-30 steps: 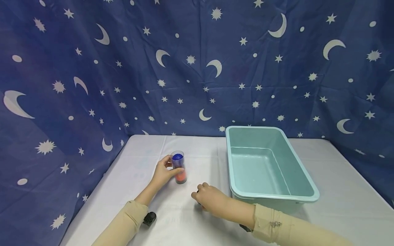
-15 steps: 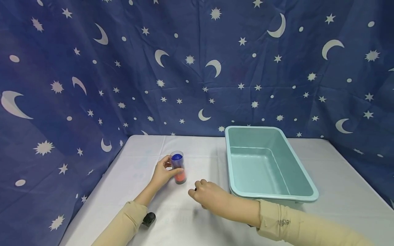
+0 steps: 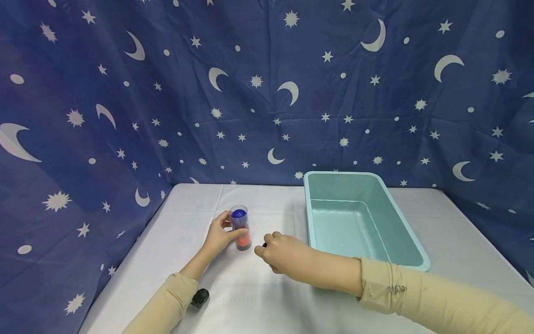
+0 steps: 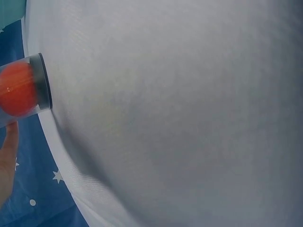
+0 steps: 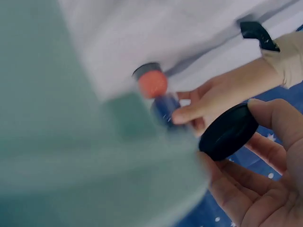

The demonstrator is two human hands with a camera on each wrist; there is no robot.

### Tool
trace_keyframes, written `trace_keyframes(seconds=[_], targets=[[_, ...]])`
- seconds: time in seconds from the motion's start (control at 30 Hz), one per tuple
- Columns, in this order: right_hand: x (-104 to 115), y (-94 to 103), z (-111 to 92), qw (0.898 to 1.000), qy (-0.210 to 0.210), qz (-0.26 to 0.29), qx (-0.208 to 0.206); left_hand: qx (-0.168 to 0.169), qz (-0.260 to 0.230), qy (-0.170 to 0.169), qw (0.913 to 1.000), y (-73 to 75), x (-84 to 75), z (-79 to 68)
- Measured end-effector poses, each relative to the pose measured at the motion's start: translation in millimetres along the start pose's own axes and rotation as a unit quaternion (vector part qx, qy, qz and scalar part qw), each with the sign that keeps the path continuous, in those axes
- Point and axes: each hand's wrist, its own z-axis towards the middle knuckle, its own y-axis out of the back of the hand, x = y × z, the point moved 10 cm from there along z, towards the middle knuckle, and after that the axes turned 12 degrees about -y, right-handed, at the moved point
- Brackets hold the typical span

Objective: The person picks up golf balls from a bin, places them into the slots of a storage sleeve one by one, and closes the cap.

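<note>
My left hand (image 3: 219, 236) grips a clear plastic tube (image 3: 239, 222), thumb across its near side. Upright on the white cloth, the tube holds an orange ball (image 4: 18, 90) at the bottom and a blue ball (image 3: 239, 214) at the top. Its dark base (image 4: 42, 81) shows in the left wrist view. The top rim looks uncovered. To the right of the tube, my right hand (image 3: 289, 257) pinches a round black lid (image 5: 229, 132) by its edge, between thumb and fingers. In the head view that hand mostly hides the lid.
A pale green plastic tub (image 3: 308, 218) stands on the right of the white-covered table (image 3: 267, 199); my right forearm passes in front of its near end. Blue star-and-moon cloth (image 3: 250, 116) hangs behind the table. A black device (image 3: 200, 298) sits at my left wrist.
My right hand has risen from near the tabletop and moved slightly farther forward with the lid. My left hand and the tube have stayed nearly still.
</note>
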Motion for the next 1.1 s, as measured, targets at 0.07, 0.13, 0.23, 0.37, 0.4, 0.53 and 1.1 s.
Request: trace_keyframes(seconds=[0.07,0.13,0.23,0.37,0.4,0.53,1.1], targets=[[-8,1.5,4,0.999,-0.014,0.04,0.018,-0.002,0.004,-0.004,1.0,0.6,-0.2,-0.3],[-17,2.0,7,0.996,-0.03,0.081,0.037,-0.006,0.01,-0.008,0.9999,1.8,-0.5,-0.3],[-25,2.6,12,0.99,-0.042,0.12,0.061,-0.009,0.012,-0.013,0.9998,2.9,-2.7,0.0],[-31,7.4,15,0.983,-0.045,0.159,0.079,-0.009,0.006,-0.017,0.9998,3.4,-5.9,0.6],[-32,8.9,16,0.982,-0.046,0.167,0.081,-0.01,0.005,-0.017,0.9998,3.6,-6.4,0.7],[-37,14.0,22,0.975,-0.054,0.197,0.086,-0.012,0.002,-0.02,0.9997,4.2,-6.5,1.4],[-56,10.3,61,0.942,-0.08,0.307,0.107,0.001,0.005,-0.013,0.9999,1.4,-2.6,0.5]])
